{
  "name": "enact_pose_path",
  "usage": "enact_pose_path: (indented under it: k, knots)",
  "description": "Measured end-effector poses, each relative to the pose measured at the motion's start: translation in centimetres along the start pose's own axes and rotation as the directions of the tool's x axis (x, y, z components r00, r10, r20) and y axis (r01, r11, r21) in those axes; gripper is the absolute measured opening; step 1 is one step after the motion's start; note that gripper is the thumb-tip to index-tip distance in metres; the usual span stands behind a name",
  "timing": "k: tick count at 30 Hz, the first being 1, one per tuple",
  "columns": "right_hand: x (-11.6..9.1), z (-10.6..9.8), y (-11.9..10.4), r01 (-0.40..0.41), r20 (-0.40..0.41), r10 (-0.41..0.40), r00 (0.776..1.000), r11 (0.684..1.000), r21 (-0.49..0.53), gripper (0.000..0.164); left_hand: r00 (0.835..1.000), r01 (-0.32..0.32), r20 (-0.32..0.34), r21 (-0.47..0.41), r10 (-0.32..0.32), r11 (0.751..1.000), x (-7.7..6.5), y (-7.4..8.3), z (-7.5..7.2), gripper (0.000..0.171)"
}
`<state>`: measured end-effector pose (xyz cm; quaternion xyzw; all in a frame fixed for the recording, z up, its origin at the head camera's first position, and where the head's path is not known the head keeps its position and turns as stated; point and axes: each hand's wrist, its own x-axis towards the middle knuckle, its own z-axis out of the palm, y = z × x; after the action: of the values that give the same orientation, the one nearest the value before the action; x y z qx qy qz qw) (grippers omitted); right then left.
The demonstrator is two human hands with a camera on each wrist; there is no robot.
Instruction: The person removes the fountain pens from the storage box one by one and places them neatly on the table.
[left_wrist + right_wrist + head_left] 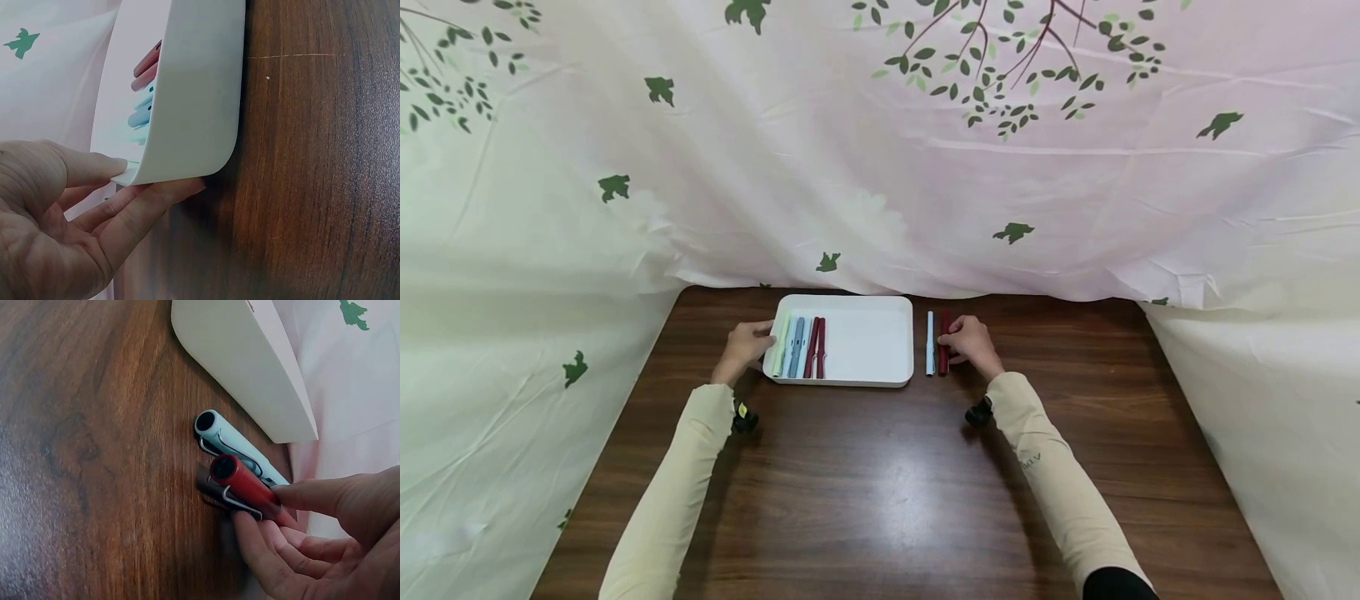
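A white tray (pixel 868 342) lies on the table, with several pens in its left part: pale green, light blue, grey-blue (pixel 797 348) and two dark red ones (pixel 821 348). My left hand (pixel 747 346) grips the tray's left edge, thumb over the rim and fingers beneath, as the left wrist view shows. To the right of the tray, my right hand (pixel 972 343) pinches a red pen (pixel 247 487) between thumb and fingers. Just left of it lies a light blue pen (pixel 930 343), parallel to the red one and apart from the tray.
The dark wooden table (pixel 865 492) extends in front of the tray and to both sides. A white cloth (pixel 887 183) printed with leaves and birds hangs behind the table and along its sides. Each wrist carries a small black camera (pixel 745 417).
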<state>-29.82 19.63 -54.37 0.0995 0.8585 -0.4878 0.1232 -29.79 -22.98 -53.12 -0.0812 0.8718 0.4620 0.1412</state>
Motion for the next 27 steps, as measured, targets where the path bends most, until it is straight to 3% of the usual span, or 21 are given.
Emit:
enact_pose_path:
  k: [27]
  knots:
    - [-0.61, -0.35, -0.54, -0.015, 0.053, 0.017, 0.998, 0.999, -0.035, 0.031, 1.0, -0.018, -0.005, 0.045, 0.019, 0.999, -0.32, -0.1, -0.16, 0.05]
